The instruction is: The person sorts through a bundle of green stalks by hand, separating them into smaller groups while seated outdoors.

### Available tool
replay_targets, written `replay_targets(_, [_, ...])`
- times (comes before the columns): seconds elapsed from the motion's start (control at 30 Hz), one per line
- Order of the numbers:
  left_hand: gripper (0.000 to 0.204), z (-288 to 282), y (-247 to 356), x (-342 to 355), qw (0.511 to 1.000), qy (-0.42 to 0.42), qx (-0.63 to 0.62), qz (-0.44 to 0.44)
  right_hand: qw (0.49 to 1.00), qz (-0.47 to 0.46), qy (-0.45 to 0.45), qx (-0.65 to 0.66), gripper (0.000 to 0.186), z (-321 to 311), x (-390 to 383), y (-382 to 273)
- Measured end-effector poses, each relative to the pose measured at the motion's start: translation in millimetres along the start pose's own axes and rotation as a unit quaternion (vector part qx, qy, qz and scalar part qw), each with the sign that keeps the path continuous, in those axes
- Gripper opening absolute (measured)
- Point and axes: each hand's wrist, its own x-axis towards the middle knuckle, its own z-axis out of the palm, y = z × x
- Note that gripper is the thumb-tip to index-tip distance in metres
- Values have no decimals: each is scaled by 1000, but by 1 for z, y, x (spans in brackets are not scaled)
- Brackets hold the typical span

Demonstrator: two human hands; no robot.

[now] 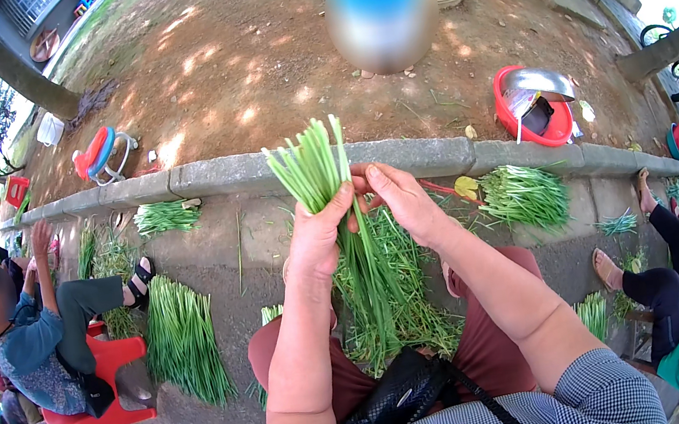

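A bunch of long green stalks [306, 164], pale at the upper ends, is gripped upright in my left hand [322, 241], thumb across it, with its leaves hanging below. My right hand [409, 206] is beside the bunch at its right edge, fingers curled and pressed together; what they hold there is hidden. Beneath both hands, between my knees, lies a loose heap of green leaves and trimmings [406, 307]. A black bag [384, 394] rests on my lap.
Stalk piles [183, 341] [522, 198] lie on the pavement. Co-workers sit at left [75, 322] on a red chair [123, 376] and at right [662, 313]. Beyond the curb [229, 176] are a red basin [554, 118], a small stool [103, 155] and tree trunks [39, 81].
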Motion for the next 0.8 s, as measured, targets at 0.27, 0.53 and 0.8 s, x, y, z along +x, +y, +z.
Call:
replay_targets(0.27, [14,6,-7,1,1000,-16,-1,-11,986,54,-15,156,22,-5,1,-3])
replay_targets(0.53, [9,13,-13,3,995,100,4,13,986,4,72,152,15,0,7,9])
replay_targets(0.8, [12,-11,7,6,980,189,-12,62,949,89,168,251,13,-24,9,-4])
